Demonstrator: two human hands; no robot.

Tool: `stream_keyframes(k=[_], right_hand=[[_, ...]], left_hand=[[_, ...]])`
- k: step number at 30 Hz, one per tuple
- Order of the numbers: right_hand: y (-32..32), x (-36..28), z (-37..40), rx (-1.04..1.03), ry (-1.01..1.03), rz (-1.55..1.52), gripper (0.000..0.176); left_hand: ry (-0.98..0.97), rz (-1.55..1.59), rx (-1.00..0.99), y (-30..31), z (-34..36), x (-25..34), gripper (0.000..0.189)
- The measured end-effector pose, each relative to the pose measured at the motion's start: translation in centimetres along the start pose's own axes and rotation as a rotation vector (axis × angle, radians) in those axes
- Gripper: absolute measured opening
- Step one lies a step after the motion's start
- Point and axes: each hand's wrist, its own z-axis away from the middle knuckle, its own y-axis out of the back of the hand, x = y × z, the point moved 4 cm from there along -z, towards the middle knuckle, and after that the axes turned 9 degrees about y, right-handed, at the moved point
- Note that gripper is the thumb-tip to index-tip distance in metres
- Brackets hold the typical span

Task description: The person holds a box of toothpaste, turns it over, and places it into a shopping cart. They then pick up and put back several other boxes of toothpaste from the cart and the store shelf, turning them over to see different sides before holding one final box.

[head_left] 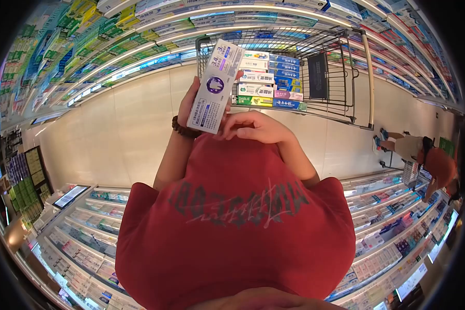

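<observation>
A white and purple toothpaste box (215, 88) with a tooth emblem is tilted in front of my chest. My left hand (189, 99), a dark beaded bracelet at its wrist, is closed around the box from behind, with fingertips showing at the right edge. Beside the lower right edge, my right hand (253, 126) has its fingers curled, the tips against the box. Just beyond is a wire shopping cart (336, 106) with several toothpaste boxes (256, 90) in rows, one of them a green and yellow DARLIE box (254, 101).
Long shelves (139, 39) packed with boxed goods run along the far side of the aisle. More stocked shelves (95, 222) stand behind me on both sides. The pale floor (134, 111) stretches between them. Another person (416, 150) stands at the right near a second cart (410, 173).
</observation>
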Motion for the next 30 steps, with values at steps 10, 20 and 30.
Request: stream_keyframes(k=[10,20,30], right_hand=[[17.3,10.0,14.8,0.692,-0.442,1.415,0.053],[23.5,16.5,19.1,0.319,-1.006,1.414,0.069],[23.6,15.9,18.6,0.254,-0.859,1.272,0.059]], left_hand=[[0.787,0.084,0.096,2.8,1.1,-5.8,0.067],[0.629,0.084,0.100,2.0,-4.2,-6.5,0.061],[0.635,0.099,0.288,1.5,-5.5,-7.9,0.064]])
